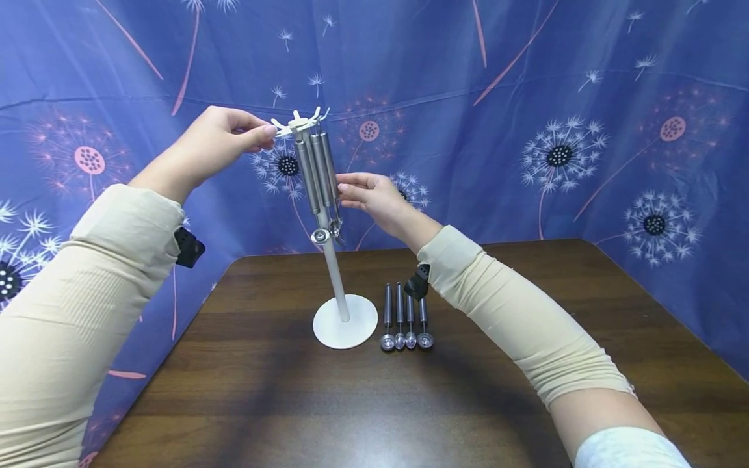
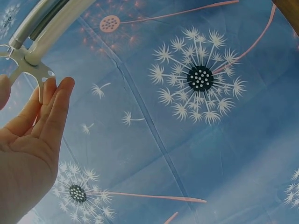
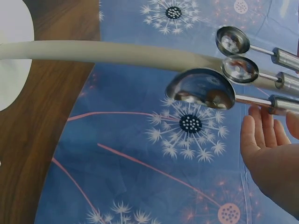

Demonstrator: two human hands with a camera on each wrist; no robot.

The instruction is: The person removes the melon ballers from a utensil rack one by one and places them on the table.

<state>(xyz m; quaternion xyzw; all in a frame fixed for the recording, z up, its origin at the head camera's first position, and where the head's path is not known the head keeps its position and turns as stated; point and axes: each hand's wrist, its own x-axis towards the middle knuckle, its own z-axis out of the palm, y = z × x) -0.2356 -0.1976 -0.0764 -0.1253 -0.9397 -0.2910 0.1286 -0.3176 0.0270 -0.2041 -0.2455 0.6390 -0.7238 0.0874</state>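
Note:
A white utensil stand (image 1: 333, 273) with a ring of hooks on top stands on the table, its pole leaning. My left hand (image 1: 225, 140) is at the hooked top (image 1: 298, 122), thumb and fingers pinching one hook. In the left wrist view, that hook (image 2: 41, 91) lies against the fingers. Steel melon ballers (image 1: 309, 179) hang from the hooks, bowls down. Beside them, my right hand (image 1: 377, 198) reaches in from the right with its fingers extended. In the right wrist view its fingertips are right at the handle (image 3: 284, 104) of the baller with the largest bowl (image 3: 201, 88).
Several more steel melon ballers (image 1: 400, 318) lie side by side on the brown wooden table (image 1: 246, 377), just right of the stand's round white base (image 1: 365, 322). A blue curtain (image 1: 445, 130) with dandelion prints hangs behind the table.

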